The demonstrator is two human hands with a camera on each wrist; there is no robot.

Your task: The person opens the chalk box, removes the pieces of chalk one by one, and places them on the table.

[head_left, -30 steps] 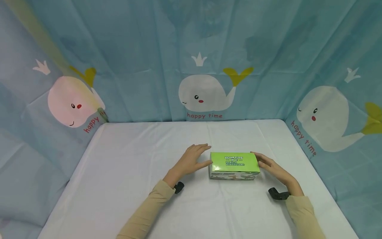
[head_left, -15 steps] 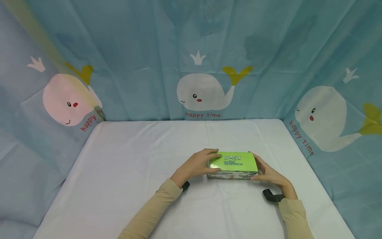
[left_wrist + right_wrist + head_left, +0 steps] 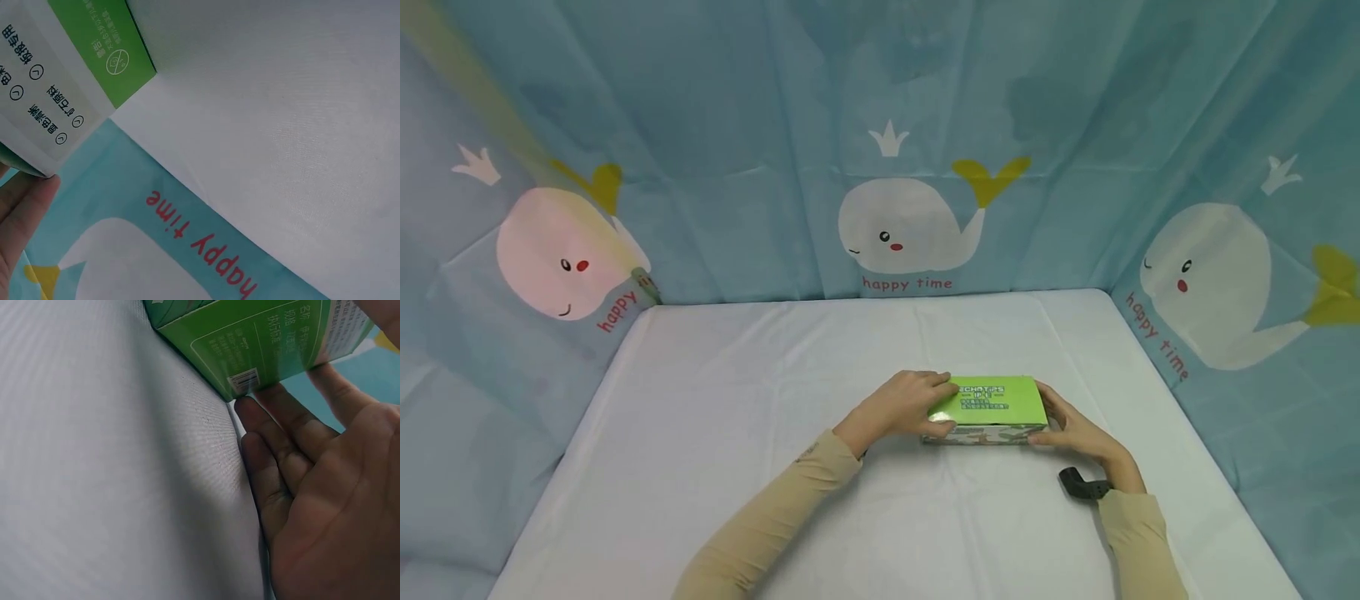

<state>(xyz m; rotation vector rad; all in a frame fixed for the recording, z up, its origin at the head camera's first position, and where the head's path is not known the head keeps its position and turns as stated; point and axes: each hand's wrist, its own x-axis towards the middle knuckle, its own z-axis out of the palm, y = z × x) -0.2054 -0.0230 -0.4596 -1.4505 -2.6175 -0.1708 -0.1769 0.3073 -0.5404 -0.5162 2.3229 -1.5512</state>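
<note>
Bright green-topped rectangular cardboard box (image 3: 996, 407) sits on the white cloth-covered table (image 3: 760, 383), camouflage-like pattern on its near side. Left hand (image 3: 901, 407) grips the box's left end, thumb at the near top edge, fingers over the top; right hand (image 3: 1078, 432) holds its right end, thumb on the near side. Light-blue whale-print fabric curtain (image 3: 730, 183) hangs behind the box
</note>
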